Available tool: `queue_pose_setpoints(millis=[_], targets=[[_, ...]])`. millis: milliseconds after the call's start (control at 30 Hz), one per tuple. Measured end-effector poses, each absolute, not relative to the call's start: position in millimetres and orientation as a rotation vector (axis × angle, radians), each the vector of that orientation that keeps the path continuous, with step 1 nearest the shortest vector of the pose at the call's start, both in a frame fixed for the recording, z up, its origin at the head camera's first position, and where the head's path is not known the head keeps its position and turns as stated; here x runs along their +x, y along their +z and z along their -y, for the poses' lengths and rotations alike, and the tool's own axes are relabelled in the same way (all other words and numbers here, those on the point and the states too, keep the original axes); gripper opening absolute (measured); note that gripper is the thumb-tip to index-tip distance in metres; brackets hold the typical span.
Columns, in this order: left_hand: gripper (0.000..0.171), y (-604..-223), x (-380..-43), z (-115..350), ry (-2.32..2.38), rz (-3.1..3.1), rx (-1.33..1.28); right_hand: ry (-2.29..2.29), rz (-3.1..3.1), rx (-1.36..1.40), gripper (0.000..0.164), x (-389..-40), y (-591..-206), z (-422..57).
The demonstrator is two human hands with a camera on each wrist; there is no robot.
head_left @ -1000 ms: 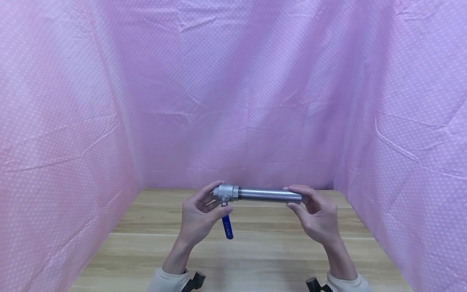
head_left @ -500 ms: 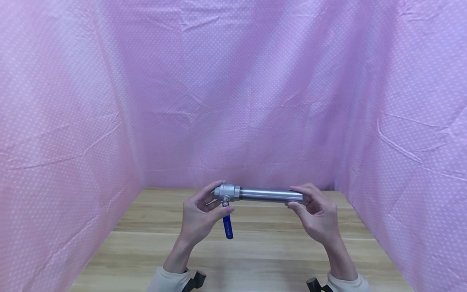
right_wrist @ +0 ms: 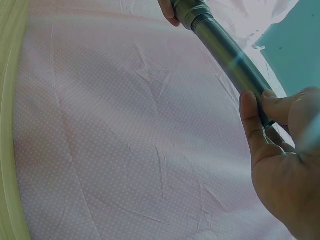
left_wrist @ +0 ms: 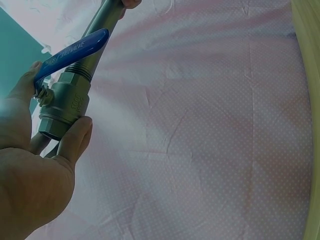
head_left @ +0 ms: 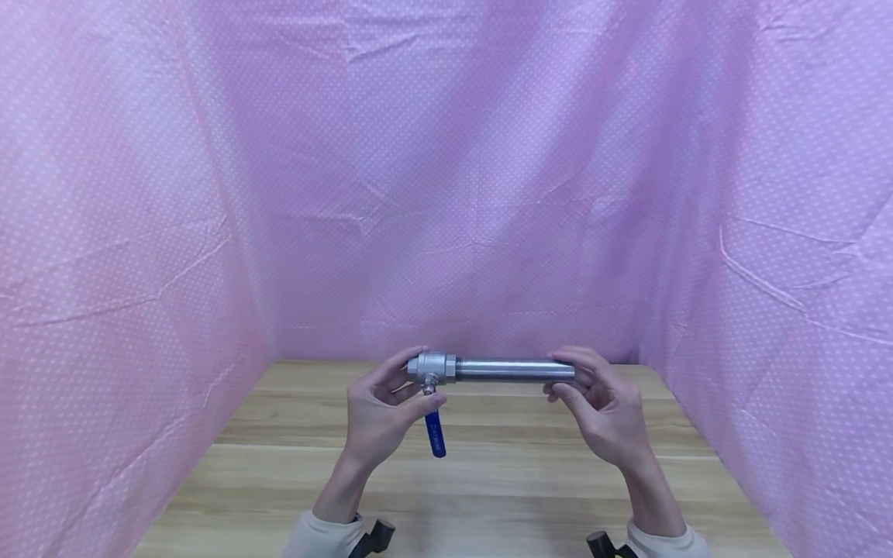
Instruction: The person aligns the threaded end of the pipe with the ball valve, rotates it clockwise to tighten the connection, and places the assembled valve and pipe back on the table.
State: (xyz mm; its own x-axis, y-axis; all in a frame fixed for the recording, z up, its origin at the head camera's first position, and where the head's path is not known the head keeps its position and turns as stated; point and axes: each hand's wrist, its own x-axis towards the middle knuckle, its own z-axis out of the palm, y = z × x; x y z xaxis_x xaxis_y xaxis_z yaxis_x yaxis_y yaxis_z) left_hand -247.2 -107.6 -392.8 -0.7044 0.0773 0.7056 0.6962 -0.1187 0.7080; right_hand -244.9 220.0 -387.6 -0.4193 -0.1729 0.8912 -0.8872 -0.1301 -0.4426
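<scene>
My left hand (head_left: 382,411) grips a silver ball valve (head_left: 432,366), its thumb at the base of the blue lever handle (head_left: 435,434), which points down toward me. A steel pipe (head_left: 505,370) runs level to the right out of the valve's hex end. Thumb and fingers of my right hand (head_left: 608,407) pinch the pipe's far end. In the left wrist view, threads (left_wrist: 80,71) show where the pipe meets the valve body (left_wrist: 64,102). The right wrist view shows the same threaded joint (right_wrist: 201,20) and the right fingers around the pipe's end.
A wooden table (head_left: 481,480) lies below the hands. Pink dotted cloth (head_left: 460,194) hangs behind and along both sides. Dark wrist-worn mounts (head_left: 380,535) sit at the cuffs. A teal surface (right_wrist: 297,55) shows past the cloth's edge.
My right fingers have shifted their hold at the pipe's end, and the pipe's right end sits slightly higher. The left hand and valve stay almost still.
</scene>
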Motion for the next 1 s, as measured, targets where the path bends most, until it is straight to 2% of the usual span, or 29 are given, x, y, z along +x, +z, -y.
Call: queue_pose_setpoints(millis=[667,1000], targets=[[0.069,-392.0,-245.0,107.9,-1.896,1.707,-0.845,1.458,1.623,1.095,0.043,-244.3,-390.4,-220.6],[0.07,-390.2,-245.0,107.0,-1.897,1.724,-0.817,1.373,1.727,1.016,0.049,-243.7,-391.3,-222.7]])
